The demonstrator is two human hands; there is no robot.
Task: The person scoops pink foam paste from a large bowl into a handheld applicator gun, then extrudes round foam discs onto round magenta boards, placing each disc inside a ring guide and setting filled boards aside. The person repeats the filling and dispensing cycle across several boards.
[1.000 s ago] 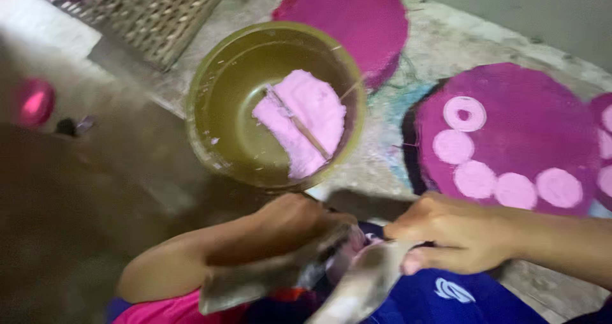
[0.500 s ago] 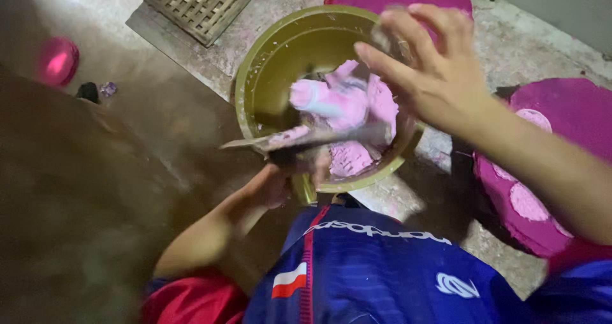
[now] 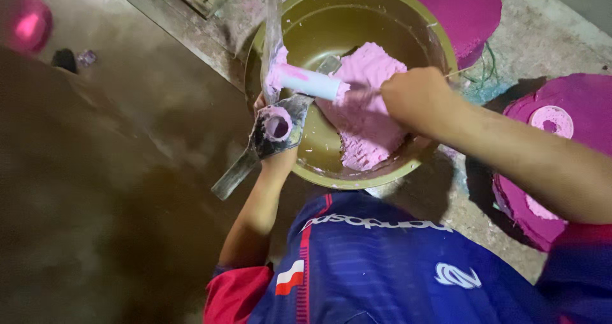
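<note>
The head view showed that the right hand (image 3: pixel 417 97), which half a second before was lifted open above the bowl (image 3: pixel 389 171), had come down and closed on a stick in the pink paste (image 3: pixel 366 117), beside a pale cylinder (image 3: pixel 312 81). The left hand (image 3: pixel 277 161) was clamped on a flat metal ring mould (image 3: pixel 275 127) (its hole already showed pink), held over the bowl's near rim. So the filling seemed to be under way.
</note>
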